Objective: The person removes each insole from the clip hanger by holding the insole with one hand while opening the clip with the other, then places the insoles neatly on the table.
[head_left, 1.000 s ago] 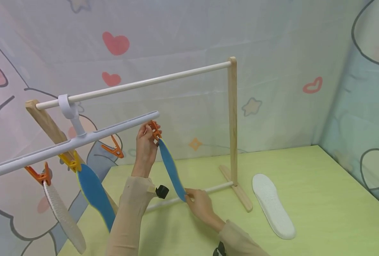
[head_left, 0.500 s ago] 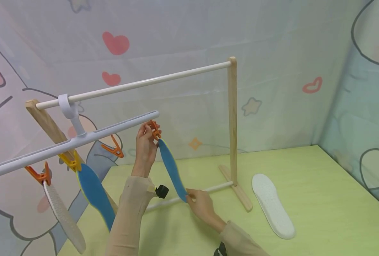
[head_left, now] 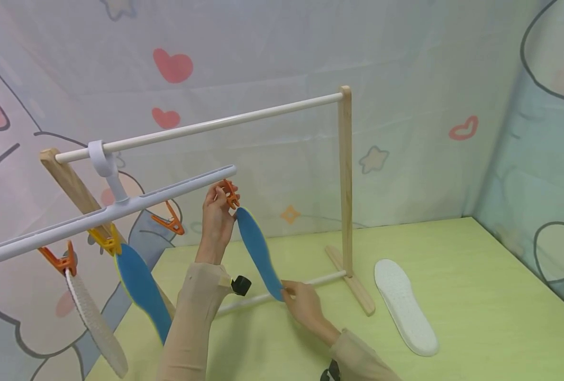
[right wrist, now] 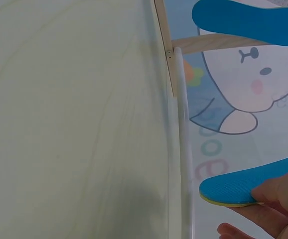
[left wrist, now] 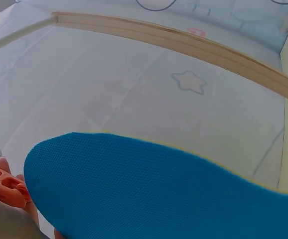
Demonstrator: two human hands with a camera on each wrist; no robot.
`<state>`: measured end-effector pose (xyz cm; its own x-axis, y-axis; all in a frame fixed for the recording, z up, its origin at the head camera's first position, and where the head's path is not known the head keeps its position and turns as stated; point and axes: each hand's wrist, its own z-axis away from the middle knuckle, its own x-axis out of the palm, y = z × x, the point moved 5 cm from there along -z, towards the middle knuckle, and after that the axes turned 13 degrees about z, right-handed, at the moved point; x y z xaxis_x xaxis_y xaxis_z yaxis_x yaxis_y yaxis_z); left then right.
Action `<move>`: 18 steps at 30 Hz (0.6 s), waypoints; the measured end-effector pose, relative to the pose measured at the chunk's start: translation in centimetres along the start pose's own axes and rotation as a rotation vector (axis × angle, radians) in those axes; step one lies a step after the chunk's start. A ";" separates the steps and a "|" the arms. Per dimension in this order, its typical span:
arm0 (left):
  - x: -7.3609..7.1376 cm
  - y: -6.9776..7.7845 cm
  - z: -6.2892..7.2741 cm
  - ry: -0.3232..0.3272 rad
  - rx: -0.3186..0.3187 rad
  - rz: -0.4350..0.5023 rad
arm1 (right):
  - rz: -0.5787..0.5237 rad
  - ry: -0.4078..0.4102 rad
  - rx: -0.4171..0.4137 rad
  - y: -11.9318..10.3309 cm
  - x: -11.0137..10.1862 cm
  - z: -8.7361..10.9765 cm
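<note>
My left hand (head_left: 217, 222) is raised under the right end of the white hanger bar (head_left: 177, 185), pinching an orange clothes clip (head_left: 231, 194) that hangs there. Just below the clip's tips is the upper end of a blue insole (head_left: 259, 253) with a yellow edge; a small gap shows between them in the head view. The left wrist view has the insole (left wrist: 144, 184) large, its rounded end beside the clip (left wrist: 7, 188). My right hand (head_left: 306, 306) pinches the insole's lower end between thumb and fingers, as the right wrist view also shows (right wrist: 276, 201).
The hanger hooks over a wooden rack's white rail (head_left: 225, 123). On its left hang another blue insole (head_left: 141, 283) in a yellow clip (head_left: 107, 241), a white insole (head_left: 91, 317) in an orange clip, and a spare orange clip (head_left: 170, 222). A white insole (head_left: 406, 307) lies on the green table (head_left: 477, 296).
The held blue insole has slipped down slightly from the orange clip, opening a gap. My right hand has shifted a little to the right with it; my left hand stays in place.
</note>
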<state>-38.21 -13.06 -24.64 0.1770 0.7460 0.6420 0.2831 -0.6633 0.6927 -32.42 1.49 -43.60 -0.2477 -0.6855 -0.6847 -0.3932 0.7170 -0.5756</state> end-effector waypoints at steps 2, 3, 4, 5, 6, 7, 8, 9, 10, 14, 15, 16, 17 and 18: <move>0.0 0.0 -0.1 0.000 -0.001 0.002 | 0.003 0.003 -0.002 0.1 0.0 0.0; 0.0 0.0 -0.1 0.000 -0.001 0.005 | 0.005 0.004 -0.002 0.1 0.0 -0.1; 0.0 0.0 -0.1 0.000 -0.002 0.008 | 0.005 0.004 -0.003 0.1 0.0 -0.1; 0.0 -0.1 -0.2 -0.001 -0.002 0.009 | 0.004 0.002 -0.002 0.2 0.0 -0.1; 0.0 -0.1 -0.2 -0.001 -0.002 0.008 | 0.006 0.004 -0.001 0.2 0.0 -0.1; 0.0 -0.1 -0.2 0.001 -0.001 0.008 | 0.007 0.004 -0.001 0.2 0.0 -0.1; 0.0 -0.1 -0.2 0.004 0.000 0.006 | 0.010 0.003 -0.002 0.2 0.0 -0.2; 0.0 -0.1 -0.2 0.005 -0.004 0.002 | 0.010 0.003 -0.002 0.3 0.0 -0.2; 0.0 0.0 -0.2 0.005 -0.007 -0.002 | 0.011 0.003 -0.001 0.2 -0.1 -0.2; 0.2 0.1 -0.1 0.000 -0.008 -0.013 | 0.002 0.004 0.002 0.3 -0.3 -0.3; 0.2 0.2 -0.2 -0.002 -0.004 -0.012 | -0.001 0.004 0.005 0.3 -0.4 -0.3; 0.3 0.2 -0.2 -0.002 0.003 -0.011 | 0.001 0.005 0.006 0.3 -0.4 -0.3; 0.4 0.2 -0.2 -0.003 0.008 -0.007 | 0.001 0.005 0.008 0.4 -0.5 -0.4; 0.4 0.3 -0.2 -0.001 0.015 -0.003 | 0.001 0.005 0.008 0.5 -0.5 -0.4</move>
<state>-38.26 -12.95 -24.12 0.1772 0.7479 0.6397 0.2978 -0.6603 0.6894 -32.84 2.11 -43.33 -0.2521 -0.6853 -0.6833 -0.3860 0.7187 -0.5784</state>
